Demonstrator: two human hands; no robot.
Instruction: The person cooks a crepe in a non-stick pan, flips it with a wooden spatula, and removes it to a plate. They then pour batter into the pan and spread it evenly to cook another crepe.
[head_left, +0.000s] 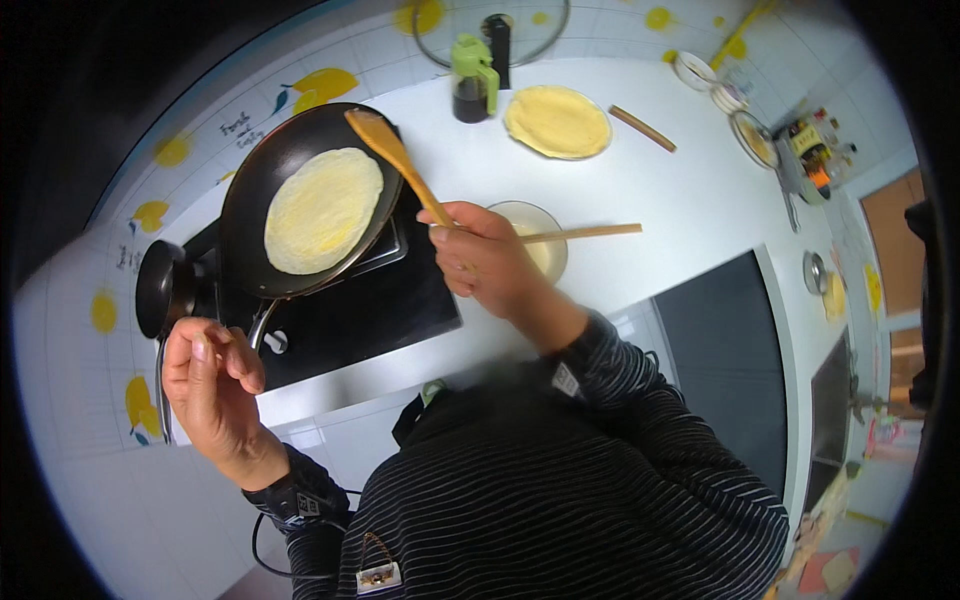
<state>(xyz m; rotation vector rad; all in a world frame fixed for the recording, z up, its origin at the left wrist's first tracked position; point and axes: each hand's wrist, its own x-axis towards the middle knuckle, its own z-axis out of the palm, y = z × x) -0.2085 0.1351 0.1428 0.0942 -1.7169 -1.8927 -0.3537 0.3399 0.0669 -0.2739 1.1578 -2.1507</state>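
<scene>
My right hand (480, 255) grips the handle of a wooden spatula (390, 150), its flat blade raised over the right rim of a black wok (247, 202). Inside the wok lies a round, pale yellow pancake (324, 211). Near the wok's metal handle, my left hand (214, 375) is raised with curled fingers and nothing seen in it. Partly behind my right hand stands a bowl of pale batter (551, 259) with a wooden stick (585, 232) across it. A plate of flat yellow pancakes (559, 121) sits farther back on the white counter.
A small dark pan (161, 289) stands left on the black cooktop (360, 330). Behind are a green-topped glass bottle (472, 86), an upright glass lid (555, 37) and a brown stick (643, 128). Bowls (695, 71) and seasoning bottles (810, 146) line the right side.
</scene>
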